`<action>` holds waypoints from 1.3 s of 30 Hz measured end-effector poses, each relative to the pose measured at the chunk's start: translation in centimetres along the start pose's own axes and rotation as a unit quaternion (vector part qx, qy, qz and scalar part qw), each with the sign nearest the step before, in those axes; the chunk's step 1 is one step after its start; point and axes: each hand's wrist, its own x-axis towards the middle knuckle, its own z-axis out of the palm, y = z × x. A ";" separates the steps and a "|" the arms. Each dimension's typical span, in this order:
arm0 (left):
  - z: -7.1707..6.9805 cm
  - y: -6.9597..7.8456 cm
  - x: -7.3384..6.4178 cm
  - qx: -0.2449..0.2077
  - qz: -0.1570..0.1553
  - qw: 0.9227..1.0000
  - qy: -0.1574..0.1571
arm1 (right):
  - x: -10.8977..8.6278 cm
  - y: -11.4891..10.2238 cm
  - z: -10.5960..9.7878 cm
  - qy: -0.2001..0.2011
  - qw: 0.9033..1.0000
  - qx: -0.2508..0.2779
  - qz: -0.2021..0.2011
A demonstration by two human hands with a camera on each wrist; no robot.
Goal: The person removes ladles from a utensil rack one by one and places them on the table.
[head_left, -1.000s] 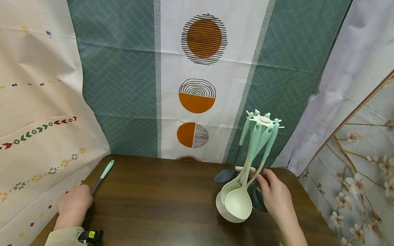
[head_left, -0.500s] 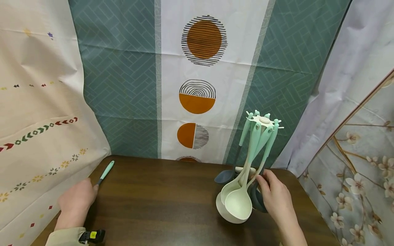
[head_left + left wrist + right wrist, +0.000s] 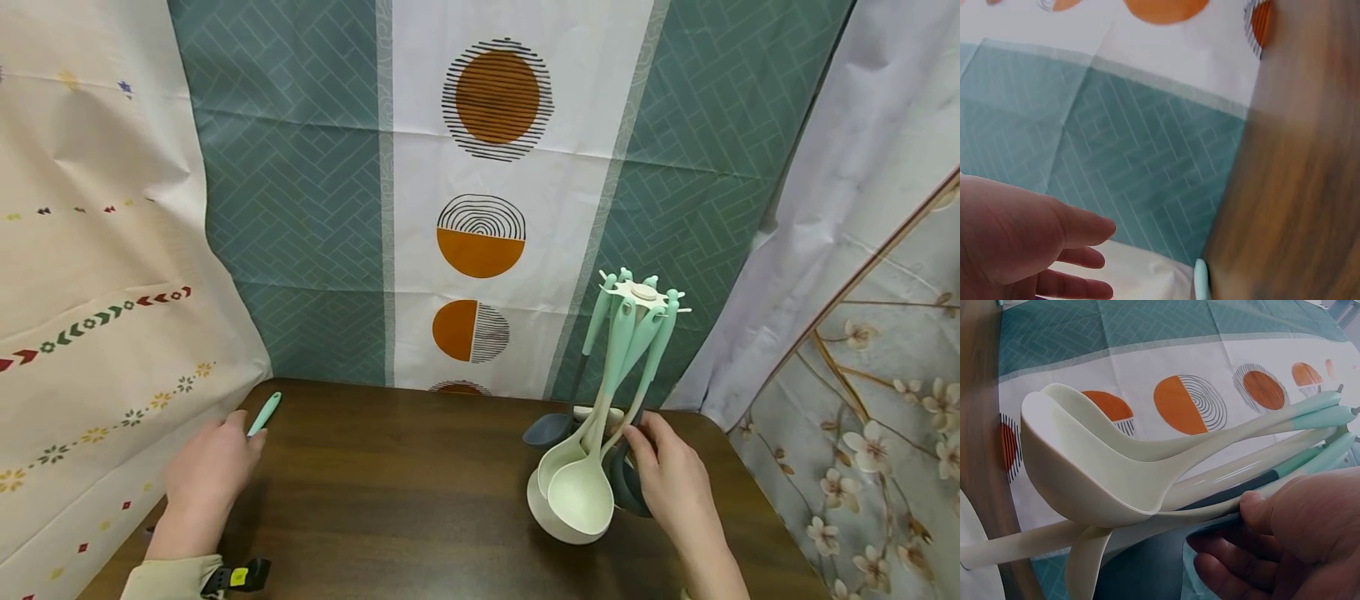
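Observation:
At the left, my left hand [image 3: 213, 467] is over a utensil with a mint handle [image 3: 265, 414] on the table; its shaft is hidden under the hand. In the left wrist view the fingers [image 3: 1088, 226] are loosely extended, apart from the handle end [image 3: 1202, 281]. On the right stands a utensil rack [image 3: 643, 292] hung with several mint-handled utensils, among them a cream ladle [image 3: 581, 496] and a dark blue-grey spoon [image 3: 546, 430]. My right hand [image 3: 675, 479] pinches a cream stem [image 3: 1210, 514] low on the rack, thumb on top. A dark utensil head [image 3: 1141, 569] is below it.
The brown wooden table [image 3: 390, 483] spans the space between the hands. A patterned green and white cloth [image 3: 322, 208] hangs behind it. A cream cloth [image 3: 90, 250] borders the left side, and a floral panel [image 3: 885, 450] stands on the right.
My left hand has moved up and right along the lying utensil, covering its dark shaft and the lower end of the mint handle. The right hand and the rack have stayed in place.

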 end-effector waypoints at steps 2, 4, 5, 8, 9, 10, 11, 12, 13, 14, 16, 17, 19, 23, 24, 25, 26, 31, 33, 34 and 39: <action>-0.1 0.7 -0.2 -0.007 0.011 1.000 0.014 | 0.0 0.0 0.0 0.002 1.000 0.001 -0.001; -0.1 1.3 -0.3 -0.010 0.025 0.999 0.032 | 0.0 0.0 0.0 0.004 1.000 0.001 -0.003; -0.1 1.7 -0.4 -0.010 0.031 0.999 0.040 | 0.0 0.0 0.0 0.006 1.000 0.001 -0.005; 0.1 2.6 -0.7 -0.008 0.048 0.996 0.074 | 0.0 -0.1 0.0 0.010 1.000 0.003 -0.008; 0.1 2.9 -0.8 -0.007 0.055 0.995 0.087 | 0.0 -0.1 0.0 0.012 1.000 0.003 -0.009; 0.2 3.2 -0.9 -0.006 0.061 0.993 0.098 | 0.0 -0.1 0.0 0.013 1.000 0.004 -0.009; 0.3 3.6 -0.9 -0.004 0.066 0.992 0.109 | 0.0 -0.1 0.0 0.013 1.000 0.005 -0.010; 0.4 3.9 -1.0 -0.004 0.072 0.990 0.119 | 0.0 -0.2 0.0 0.014 1.000 0.005 -0.010; 0.4 4.3 -1.0 -0.004 0.079 0.989 0.127 | 0.0 -0.2 0.0 0.014 1.000 0.006 -0.011; 0.4 4.7 -1.0 -0.005 0.083 0.988 0.131 | 0.0 -0.2 0.0 0.013 1.000 0.006 -0.010; 0.5 5.5 -1.0 -0.006 0.091 0.987 0.136 | 0.0 -0.2 -0.1 0.013 1.000 0.007 -0.010; 0.5 6.0 -1.0 -0.007 0.095 0.986 0.137 | 0.0 -0.2 -0.1 0.013 1.000 0.007 -0.010; 0.4 7.0 -1.1 -0.012 0.103 0.985 0.137 | 0.0 -0.1 -0.1 0.012 1.000 0.007 -0.009; 0.1 9.0 -1.2 -0.022 0.120 0.983 0.138 | 0.0 0.0 -0.1 0.010 1.000 0.007 -0.008; 0.0 9.4 -1.2 -0.025 0.123 0.983 0.137 | 0.0 0.0 -0.1 0.010 1.000 0.007 -0.007; -0.1 9.9 -1.2 -0.027 0.126 0.982 0.137 | 0.0 0.0 -0.1 0.010 1.000 0.007 -0.007; -0.1 10.3 -1.2 -0.029 0.130 0.981 0.139 | 0.0 0.0 -0.1 0.010 1.000 0.007 -0.007; -0.3 12.0 -1.6 -0.041 0.150 0.977 0.146 | 0.1 -0.1 0.0 0.012 1.000 0.006 -0.011; -0.2 12.5 -1.8 -0.046 0.159 0.975 0.148 | 0.1 0.0 0.1 0.013 1.000 0.005 -0.011; -0.1 12.8 -1.9 -0.049 0.161 0.975 0.147 | 0.0 0.0 0.1 0.012 1.000 0.006 -0.011; 0.2 14.6 -2.4 -0.056 0.161 0.977 0.126 | 0.0 0.0 0.1 0.007 1.000 0.006 -0.008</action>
